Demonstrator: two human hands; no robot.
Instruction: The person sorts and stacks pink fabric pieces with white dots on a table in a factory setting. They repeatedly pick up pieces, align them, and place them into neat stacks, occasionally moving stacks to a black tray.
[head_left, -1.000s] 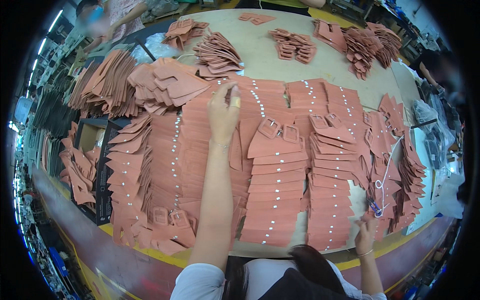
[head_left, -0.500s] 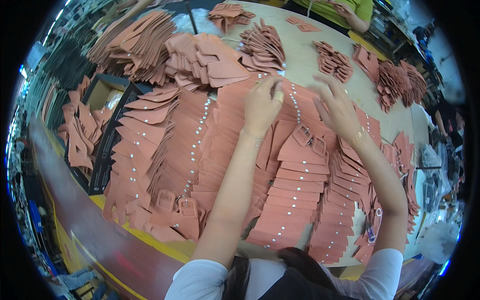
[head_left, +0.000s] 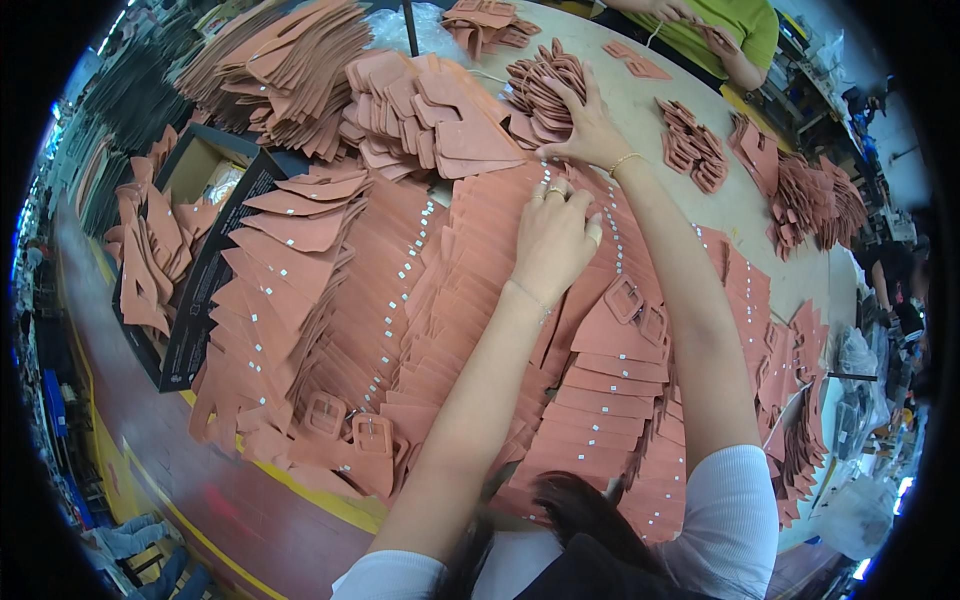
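My left hand rests on a long row of overlapping salmon-coloured leather-like pieces marked with small white stickers. Its fingers are curled down together, and whatever lies under the fingertips is hidden. Further forward, my right hand reaches to a bundle of narrow cut pieces of the same colour. Thumb and fingers are spread apart at that bundle's right edge, seemingly touching it. Between my forearms lie buckle-shaped pieces on top of another stickered row.
An open black box holds more pieces at the left. Tall stacks stand behind it, near a thin dark post. Smaller bundles lie at the far right. Across the table a person in a green top is handling something.
My right hand has moved forward and left to the narrow-piece bundle. My left hand has come down and slightly nearer, onto the stickered row. The view has shifted a little.
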